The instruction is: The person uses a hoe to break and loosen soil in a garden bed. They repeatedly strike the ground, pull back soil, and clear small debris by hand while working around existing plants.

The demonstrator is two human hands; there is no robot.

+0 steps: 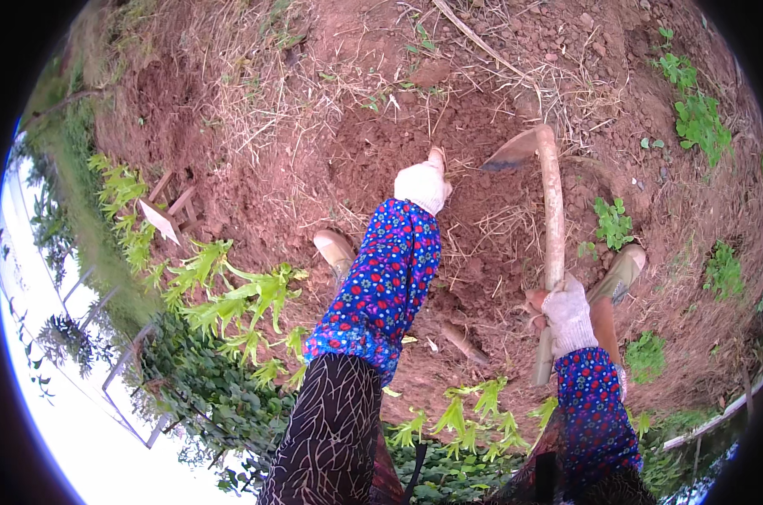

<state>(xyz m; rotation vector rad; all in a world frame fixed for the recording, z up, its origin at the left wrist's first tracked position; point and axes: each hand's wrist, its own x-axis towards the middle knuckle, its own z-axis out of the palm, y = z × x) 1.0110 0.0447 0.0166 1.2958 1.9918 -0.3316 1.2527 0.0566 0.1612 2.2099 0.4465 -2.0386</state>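
Note:
My right hand (564, 309), in a white knit glove with bare fingertips, grips the wooden handle of a hoe (553, 208). The hoe's metal blade (514, 150) rests at the loosened reddish soil (381, 145), pointing left. My left hand (424, 183), gloved the same way, reaches down to that soil, left of the blade. Its fingers are bent near thin dry stems; whether anything is between them is hidden. A brown stick-like piece (463, 342), perhaps root or wood, lies on the ground between my feet.
My shoes (335, 249) stand either side of the dug patch. Dry grass (255, 107) litters the soil. A small wooden stool (170, 211) lies tipped at the left by light-green leafy plants (255, 293). Low green plants (613, 222) grow at the right. A long dry stalk (476, 39) lies beyond the hoe.

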